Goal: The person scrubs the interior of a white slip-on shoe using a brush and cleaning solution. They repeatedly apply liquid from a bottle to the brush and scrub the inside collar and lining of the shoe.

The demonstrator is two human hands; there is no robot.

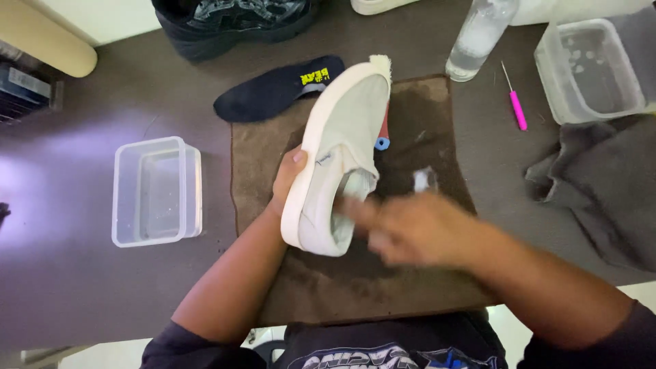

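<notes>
White slip-on shoe (339, 154) propped over the brown towel (437, 130), mid-counter.
Left hand (287, 179) clasped its sole edge, tilting the opening toward the right hand (417, 229), blurred, grip impossible to tell, perhaps reaching inside.

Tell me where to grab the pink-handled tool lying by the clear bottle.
Pinch the pink-handled tool at its thick pink grip, coming straight down from above. It lies flat on the table, apart from the bottle, and its upper end is only a thin metal shaft.
</notes>
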